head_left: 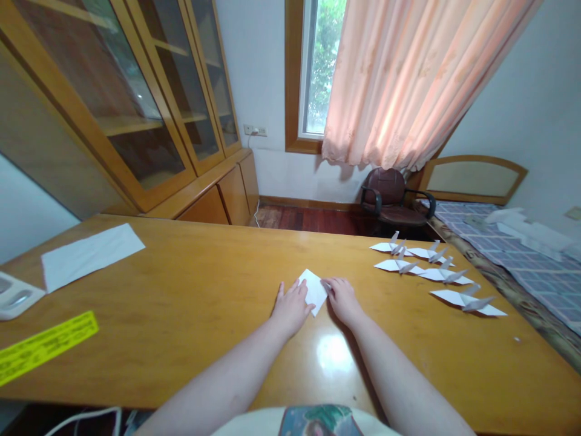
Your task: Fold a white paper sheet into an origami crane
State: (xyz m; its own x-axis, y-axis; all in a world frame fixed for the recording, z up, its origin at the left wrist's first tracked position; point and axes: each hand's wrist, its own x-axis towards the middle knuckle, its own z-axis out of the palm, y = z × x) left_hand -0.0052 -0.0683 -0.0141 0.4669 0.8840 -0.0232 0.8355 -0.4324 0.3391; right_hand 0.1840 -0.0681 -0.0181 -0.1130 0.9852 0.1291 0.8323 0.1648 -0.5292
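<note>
A small folded white paper (314, 289) lies on the wooden table (190, 290) in front of me. My left hand (291, 307) rests flat on its left edge with the fingers stretched out. My right hand (342, 298) touches the paper's right edge, fingers curled and pressing down at the fold. To the right, several folded white paper cranes (426, 266) stand in rows on the table.
A white sheet (91, 254) lies at the far left, a yellow ruler (43, 346) near the left front edge, and a white device (13, 295) at the left rim. Behind the table are a brown chair (393, 197), a bed (521, 254) and wooden cabinets (136, 109).
</note>
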